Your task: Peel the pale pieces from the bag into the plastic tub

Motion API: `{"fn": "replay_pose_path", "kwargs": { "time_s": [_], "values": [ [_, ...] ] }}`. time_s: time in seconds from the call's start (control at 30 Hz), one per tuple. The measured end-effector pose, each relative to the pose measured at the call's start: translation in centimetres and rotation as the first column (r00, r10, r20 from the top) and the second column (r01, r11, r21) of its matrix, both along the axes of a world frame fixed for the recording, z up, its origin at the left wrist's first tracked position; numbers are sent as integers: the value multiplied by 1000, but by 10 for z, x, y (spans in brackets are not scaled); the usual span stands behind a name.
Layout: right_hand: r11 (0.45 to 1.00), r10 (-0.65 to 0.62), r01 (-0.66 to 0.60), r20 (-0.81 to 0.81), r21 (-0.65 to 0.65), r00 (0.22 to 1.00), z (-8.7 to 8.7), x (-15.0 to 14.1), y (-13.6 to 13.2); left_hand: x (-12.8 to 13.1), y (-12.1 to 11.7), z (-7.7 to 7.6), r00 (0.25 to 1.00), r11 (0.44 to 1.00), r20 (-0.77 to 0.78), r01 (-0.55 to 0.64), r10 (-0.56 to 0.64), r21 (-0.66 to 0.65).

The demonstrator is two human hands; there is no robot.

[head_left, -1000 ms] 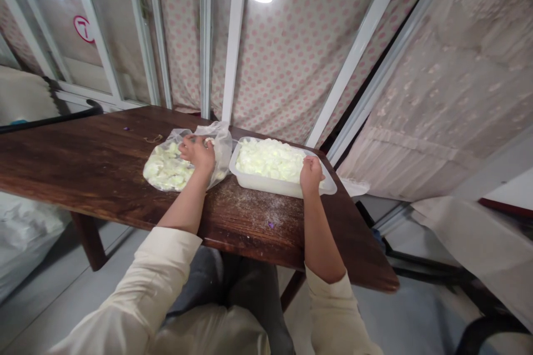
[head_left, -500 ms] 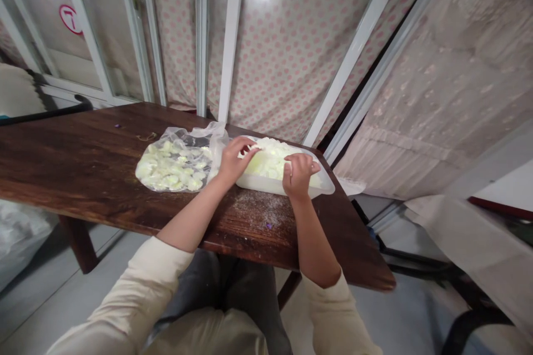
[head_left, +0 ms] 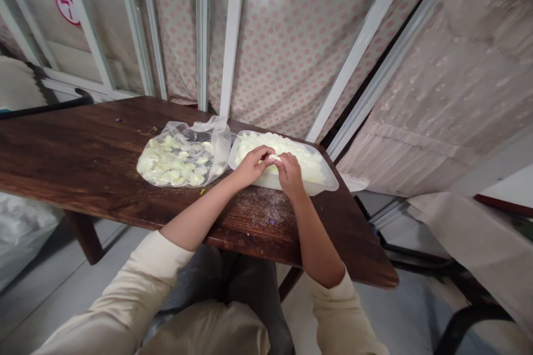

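My left hand (head_left: 255,165) and my right hand (head_left: 290,173) meet over the front of a white plastic tub (head_left: 328,183). Between their fingertips they pinch a small pale yellow-white piece (head_left: 274,157), perhaps a plastic flower part; its exact kind is too small to tell. Heaped in the tub are many similar pale pieces (head_left: 302,151). Left of the tub lies a clear plastic bag (head_left: 219,136), its mouth toward the tub, with pale yellow-green flower-like pieces (head_left: 166,166) inside.
The dark wooden table (head_left: 83,150) carries white specks (head_left: 262,208) in front of the tub, a purple bit (head_left: 271,222) and a yellow bit (head_left: 202,191). Behind it stand framed glass panels with a dotted curtain (head_left: 278,66). A large plastic bag (head_left: 25,233) is at lower left.
My hands have come together at the tub's front, the left moving right and the right moving slightly left. A pale piece now shows between them. A yellow bit now shows beside the bag.
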State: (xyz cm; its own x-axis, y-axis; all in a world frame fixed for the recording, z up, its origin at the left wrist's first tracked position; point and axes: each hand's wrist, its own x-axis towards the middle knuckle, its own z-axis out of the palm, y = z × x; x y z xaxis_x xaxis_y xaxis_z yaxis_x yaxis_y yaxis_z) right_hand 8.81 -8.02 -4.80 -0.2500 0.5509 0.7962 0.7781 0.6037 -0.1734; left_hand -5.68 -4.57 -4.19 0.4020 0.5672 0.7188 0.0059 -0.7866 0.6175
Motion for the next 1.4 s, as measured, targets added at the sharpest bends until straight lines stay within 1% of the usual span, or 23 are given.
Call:
{"fn": "replay_pose_path", "kwargs": {
  "time_s": [0.07,0.13,0.23,0.3,0.4,0.47,0.73,0.87,1.0,1.1,1.17,1.23,1.4],
  "values": [
    [998,56,-57,-47,-35,997,0,0,1,0,3,-1,998,995,11,57,-57,-80],
    [991,103,-110,-94,-71,990,1,1,0,0,5,-2,991,975,40,131,-126,-177],
    [975,156,-175,-144,-136,977,4,2,-1,0,8,-2,972,922,97,236,-216,-307],
    [960,185,-214,-169,-179,968,6,4,-2,0,8,-2,958,889,126,288,-259,-357],
    [939,214,-259,-206,-226,955,8,6,-2,1,8,-2,935,849,167,355,-314,-391],
    [933,216,-267,-220,-239,951,9,8,-1,2,7,-2,921,829,194,388,-337,-403],
    [915,211,-288,-276,-281,938,8,13,2,4,2,-3,888,783,281,455,-364,-424],
    [901,209,-308,-314,-307,926,7,12,3,3,2,-1,885,767,286,463,-368,-445],
    [879,219,-364,-417,-309,882,6,10,2,1,1,1,897,793,243,440,-369,-421],
    [848,236,-431,-507,-308,829,5,8,1,0,1,2,908,811,220,418,-357,-410],
    [832,234,-454,-540,-318,808,5,7,1,-1,1,3,919,819,204,394,-337,-417],
    [832,224,-450,-545,-326,808,6,7,1,-1,2,4,932,828,179,361,-314,-430],
    [859,206,-400,-498,-320,842,9,6,-2,-3,1,7,953,831,131,302,-272,-468]
  ]
}}
